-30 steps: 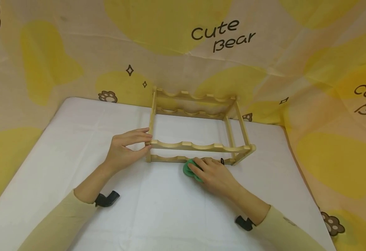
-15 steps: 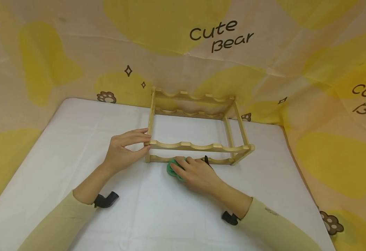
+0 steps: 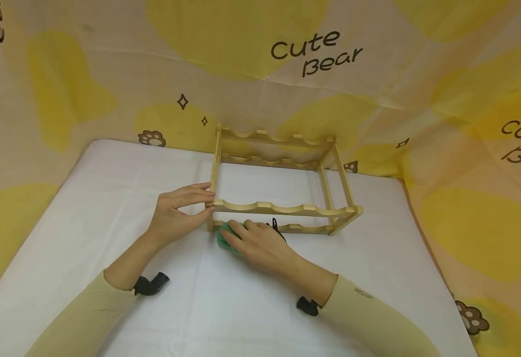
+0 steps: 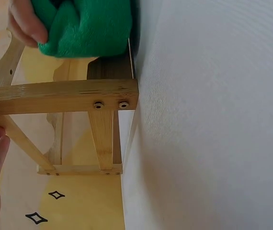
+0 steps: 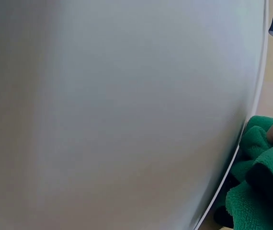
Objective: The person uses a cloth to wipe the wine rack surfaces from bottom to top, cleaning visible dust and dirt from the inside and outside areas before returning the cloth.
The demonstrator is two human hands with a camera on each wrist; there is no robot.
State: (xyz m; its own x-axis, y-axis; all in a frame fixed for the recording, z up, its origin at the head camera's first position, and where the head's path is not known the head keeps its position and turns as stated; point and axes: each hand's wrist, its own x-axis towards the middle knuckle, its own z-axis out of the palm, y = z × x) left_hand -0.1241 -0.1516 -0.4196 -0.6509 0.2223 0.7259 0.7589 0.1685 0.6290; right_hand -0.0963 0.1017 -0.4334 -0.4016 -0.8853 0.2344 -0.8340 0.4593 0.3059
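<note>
A wooden wine rack (image 3: 283, 208) with scalloped rails stands on the white table. My left hand (image 3: 177, 213) holds its front left corner, fingers along the side and thumb at the front. The right hand (image 3: 262, 248) grips a bunched green cloth (image 3: 227, 239) against the left end of the lower front rail. A black loop (image 3: 275, 225) sticks up behind that hand. The left wrist view has the fluffy cloth (image 4: 91, 28) just beyond the rack's end frame (image 4: 60, 96). Only folds of the cloth (image 5: 258, 191) and part of a finger show at the right wrist view's edge.
The rack stands near the back edge of the white-covered table (image 3: 153, 168). A yellow patterned fabric wall (image 3: 242, 59) rises behind it and on both sides. Black curved pieces sit at the left wrist (image 3: 151, 284) and right wrist (image 3: 307, 306).
My right hand has slid the green cloth leftward along the lower front rail, from near its middle to its left end. The left hand and the rack stay in place.
</note>
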